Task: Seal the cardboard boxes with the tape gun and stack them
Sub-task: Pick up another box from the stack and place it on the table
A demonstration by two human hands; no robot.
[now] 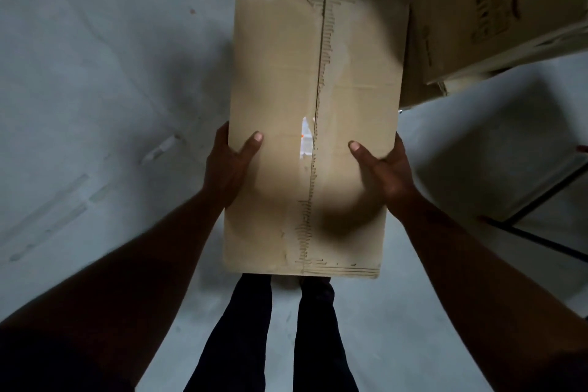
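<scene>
cardboard box point(280, 73): held above the floor point(95, 79), centre seam up, small gap in it showing white | left hand point(229, 165): grips its left edge, thumb on top | right hand point(386, 169): grips its right edge, thumb on top | larger box point(471, 16), upper right: dark print, perhaps a logo, too blurred to read

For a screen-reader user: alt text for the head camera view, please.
A person holds a closed cardboard box out in front, left hand and right hand gripping its long sides, thumbs on top. Another printed box sits at upper right, over a grey floor.
</scene>
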